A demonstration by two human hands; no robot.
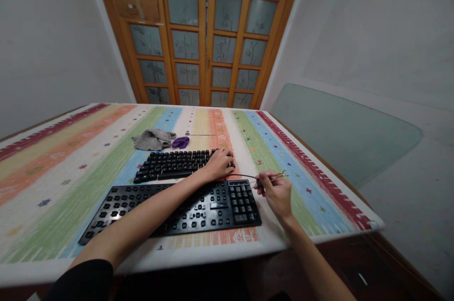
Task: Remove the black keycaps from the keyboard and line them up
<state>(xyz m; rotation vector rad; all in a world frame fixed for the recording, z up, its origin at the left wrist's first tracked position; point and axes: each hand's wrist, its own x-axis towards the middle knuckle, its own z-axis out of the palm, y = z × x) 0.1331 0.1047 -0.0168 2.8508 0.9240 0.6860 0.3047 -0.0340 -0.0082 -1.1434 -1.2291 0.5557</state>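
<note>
A black keyboard (pixel 209 223) lies near the table's front edge. Most of its main area shows bare switches, while keycaps fill the number pad (pixel 243 204). Behind it, loose black keycaps (pixel 173 161) are laid out in rows. My left hand (pixel 220 165) reaches across the keyboard to the right end of those rows, fingers bent down; what they pinch, if anything, is hidden. My right hand (pixel 276 192), right of the number pad, is closed round a small dark-handled tool with thin wires, seemingly a keycap puller (pixel 260 182). Brass-coloured tips (pixel 283 174) stick out beyond the fingers.
A grey cloth (pixel 153 139) and a purple cloth (pixel 180 142) lie behind the keycaps, near a thin rod (pixel 202 134). A striped tablecloth (pixel 308 187) covers the table. A thin black cable (pixel 243 175) curves between my hands. Wooden glazed doors (pixel 205 41) stand beyond.
</note>
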